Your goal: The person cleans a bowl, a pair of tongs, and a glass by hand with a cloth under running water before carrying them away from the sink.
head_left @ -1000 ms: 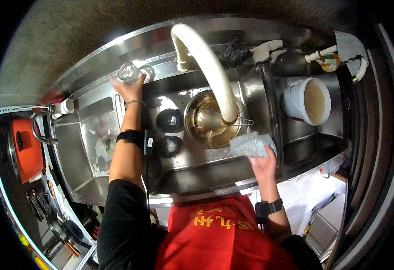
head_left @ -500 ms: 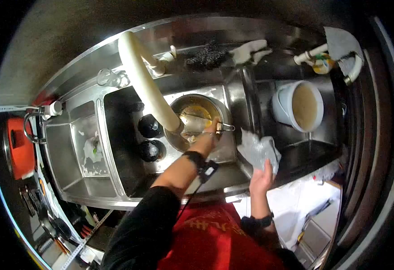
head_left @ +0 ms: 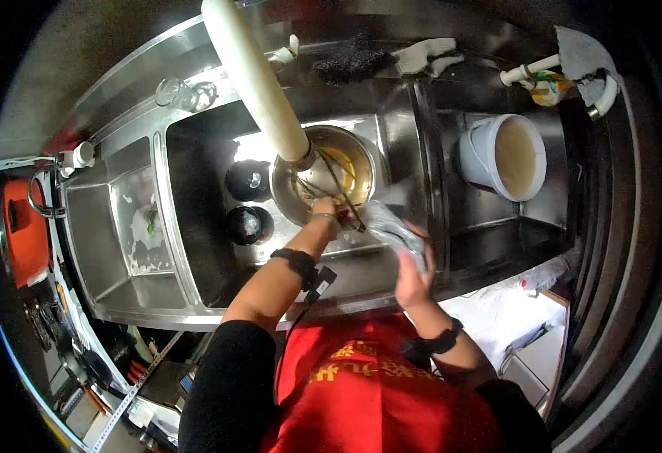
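Observation:
A metal pot (head_left: 279, 198) stands in the middle sink under a thick white tap pipe (head_left: 259, 83), with yellowish liquid inside. My left hand (head_left: 323, 211) is closed at the pot's near rim; what it grips is too hidden to make out. Beside its fingers, a long thin-handled metal utensil (head_left: 338, 175) slants across the pot, its end over the near right rim. My right hand (head_left: 414, 278) is closed on a crumpled silvery-clear plastic bag (head_left: 391, 226), whose far end reaches the pot's right side near my left hand.
Two round black objects (head_left: 248, 180) sit left of the pot. A white bucket (head_left: 482, 155) of cloudy liquid stands in the right sink. Along the back ledge lie a dark scouring mesh (head_left: 353, 60), pale gloves (head_left: 425, 57) and a glass (head_left: 172, 93). A divider (head_left: 176, 219) bounds the left sink.
My right hand has brought the bag left, up against the pot. My left hand has shifted left to the near rim, and the utensil now lies more steeply across the pot. The view has shifted.

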The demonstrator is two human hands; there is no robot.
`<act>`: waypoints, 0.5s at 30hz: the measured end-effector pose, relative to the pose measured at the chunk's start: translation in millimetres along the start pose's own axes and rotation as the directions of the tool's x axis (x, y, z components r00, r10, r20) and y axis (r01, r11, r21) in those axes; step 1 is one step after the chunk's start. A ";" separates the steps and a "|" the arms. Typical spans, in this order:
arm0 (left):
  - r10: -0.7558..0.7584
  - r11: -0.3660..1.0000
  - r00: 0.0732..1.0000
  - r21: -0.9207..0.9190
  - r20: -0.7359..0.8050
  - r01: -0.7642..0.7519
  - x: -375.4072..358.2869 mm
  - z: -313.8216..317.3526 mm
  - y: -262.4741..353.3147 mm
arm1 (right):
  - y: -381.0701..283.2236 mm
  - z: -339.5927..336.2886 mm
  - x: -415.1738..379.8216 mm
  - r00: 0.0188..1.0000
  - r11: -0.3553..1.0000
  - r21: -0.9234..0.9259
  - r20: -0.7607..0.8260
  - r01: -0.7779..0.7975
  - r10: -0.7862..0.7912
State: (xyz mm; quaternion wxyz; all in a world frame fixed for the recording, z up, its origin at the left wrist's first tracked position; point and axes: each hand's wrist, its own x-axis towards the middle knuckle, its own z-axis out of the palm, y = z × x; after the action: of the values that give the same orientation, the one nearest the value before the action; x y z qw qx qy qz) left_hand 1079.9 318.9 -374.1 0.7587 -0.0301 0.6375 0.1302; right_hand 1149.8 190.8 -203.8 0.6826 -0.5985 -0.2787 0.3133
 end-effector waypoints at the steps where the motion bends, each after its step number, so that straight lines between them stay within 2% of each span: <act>1: 0.030 0.940 0.997 0.336 0.075 -0.054 49.3 -21.8 -6.2 | -1.5 10.9 -0.8 0.975 0.991 0.065 -0.182 -0.120 0.130; 2: 0.028 0.944 0.996 0.325 0.079 -0.053 46.0 -31.3 0.6 | -4.9 11.4 4.2 0.977 0.991 0.056 -0.173 -0.121 0.129; 3: -0.022 0.994 0.981 0.111 0.194 0.001 32.4 -39.3 10.2 | -6.7 12.3 14.2 0.912 0.937 0.240 -0.262 -0.254 0.314; 4: -0.043 0.992 0.949 -0.102 0.312 0.079 13.8 -44.8 19.1 | -6.8 11.4 23.9 0.809 0.834 0.424 -0.309 -0.353 0.500; 6: 0.093 0.996 0.886 -0.045 0.454 -0.081 -55.0 -57.1 32.1 | 1.5 4.4 34.7 0.879 0.853 0.429 -0.226 -0.296 0.419; 7: 0.020 0.993 0.896 0.096 0.444 -0.070 -75.1 -61.5 38.7 | 3.3 9.1 35.7 0.885 0.873 0.361 -0.207 -0.328 0.418; 8: 0.020 0.986 0.932 0.147 0.363 -0.079 -101.8 -60.8 42.7 | 4.8 15.7 34.9 0.890 0.888 0.292 -0.187 -0.354 0.416; 10: 0.064 0.945 0.918 0.270 0.392 -0.182 -124.1 -65.8 38.6 | 4.0 34.5 31.1 0.957 0.958 0.015 0.046 -0.287 0.287; 11: 0.095 0.947 0.893 0.236 0.440 -0.218 -123.8 -71.0 33.3 | 16.3 45.4 28.0 0.952 0.948 0.130 0.139 -0.291 0.273; 12: 0.169 0.915 0.853 0.242 0.495 -0.322 -148.7 -65.6 31.0 | 23.0 59.3 25.9 0.923 0.924 0.151 0.223 -0.351 0.314; 13: 0.204 0.890 0.860 0.278 0.468 -0.362 -159.5 -62.1 19.6 | 17.4 72.8 35.7 0.905 0.970 -0.133 0.355 -0.202 0.236; 14: 0.238 0.862 0.865 0.314 0.442 -0.398 -164.8 -59.7 9.6 | 37.0 81.9 45.3 0.843 0.925 -0.332 0.538 0.184 0.026; 15: 0.159 0.920 0.877 0.254 0.454 -0.299 -158.9 -60.6 3.3 | 44.2 89.7 48.0 0.740 0.648 -0.595 0.669 0.476 0.072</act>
State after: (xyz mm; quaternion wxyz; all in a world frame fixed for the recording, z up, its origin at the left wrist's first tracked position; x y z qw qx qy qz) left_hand 996.6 283.9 -230.0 0.8528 0.1975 0.4684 0.1198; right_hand 1109.0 288.8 -235.9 0.2764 -0.6381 -0.6647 0.2732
